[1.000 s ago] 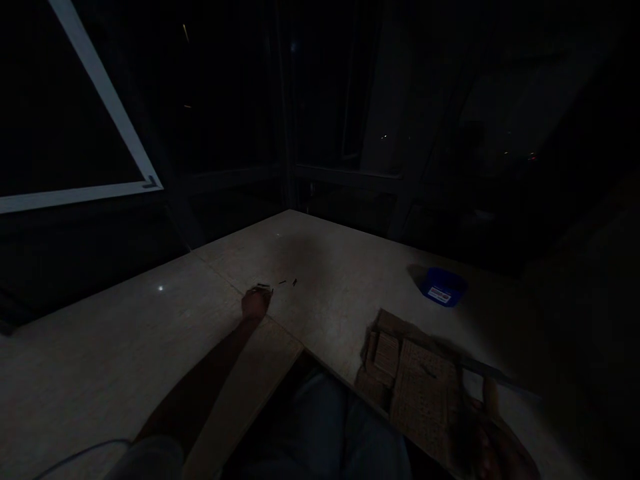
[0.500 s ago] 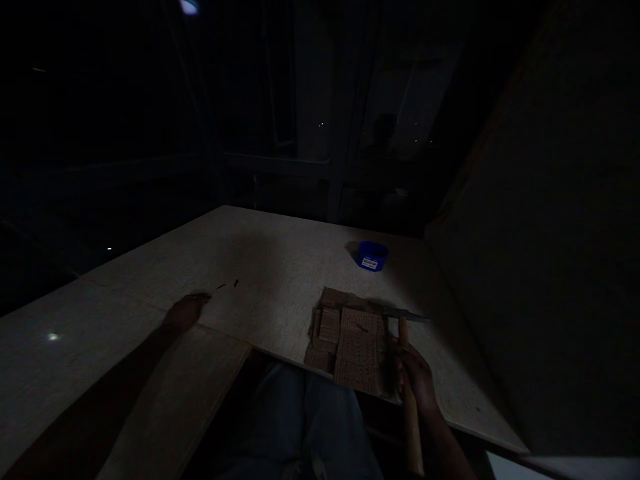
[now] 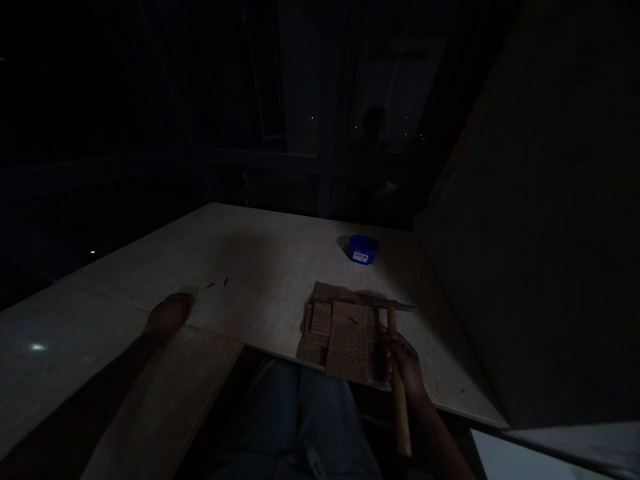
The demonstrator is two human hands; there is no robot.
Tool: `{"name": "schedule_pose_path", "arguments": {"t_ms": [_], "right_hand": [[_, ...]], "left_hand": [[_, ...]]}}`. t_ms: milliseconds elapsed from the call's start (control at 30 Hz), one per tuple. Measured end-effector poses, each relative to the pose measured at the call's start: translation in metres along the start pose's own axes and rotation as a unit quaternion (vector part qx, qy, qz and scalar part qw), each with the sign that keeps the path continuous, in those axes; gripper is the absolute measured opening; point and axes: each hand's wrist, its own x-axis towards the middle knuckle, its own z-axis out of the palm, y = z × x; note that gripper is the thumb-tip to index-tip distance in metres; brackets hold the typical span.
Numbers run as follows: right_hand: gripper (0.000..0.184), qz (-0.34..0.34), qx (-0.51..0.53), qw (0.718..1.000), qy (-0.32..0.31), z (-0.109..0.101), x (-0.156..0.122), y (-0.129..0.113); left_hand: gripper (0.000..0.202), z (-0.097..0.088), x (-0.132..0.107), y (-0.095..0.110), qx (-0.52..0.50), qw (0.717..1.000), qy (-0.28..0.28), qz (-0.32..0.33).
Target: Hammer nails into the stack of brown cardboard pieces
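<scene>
My right hand is wrapped round the wooden handle of a hammer. The dark metal head lies at the far end, by the right edge of a stack of corrugated cardboard pieces. A small dark nail-like piece rests on the cardboard. To the left, my left hand lies on the table with its fingers curled in; the dim light hides what they hold, if anything. Just beyond it are two thin dark pieces that look like nails.
A blue plastic tub with a white label stands behind the cardboard on the pale tabletop. A dark wall or panel rises along the right. Dark window panes are behind the table, and my legs are under its front edge.
The view has turned slightly, so everything sits a little further left. My left hand has drawn slightly away from the nail-like pieces. My right hand keeps its grip on the hammer.
</scene>
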Motion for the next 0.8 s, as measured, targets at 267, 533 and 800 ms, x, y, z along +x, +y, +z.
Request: {"name": "schedule_pose_path", "arguments": {"t_ms": [267, 533, 800], "right_hand": [[0.054, -0.017, -0.042, 0.999, 0.02, 0.002, -0.002, 0.0], [0.052, -0.04, -0.011, 0.999, 0.016, 0.005, -0.003, -0.002], [0.049, -0.034, -0.11, 0.991, -0.06, 0.01, 0.01, -0.014]], "left_hand": [[0.037, -0.014, 0.016, 0.12, -0.242, 0.95, 0.178, 0.083], [0.03, 0.02, -0.044, 0.302, -0.534, 0.819, 0.033, 0.209], [0.023, 0.045, -0.055, 0.352, -0.544, 0.808, -0.067, 0.215]]}}
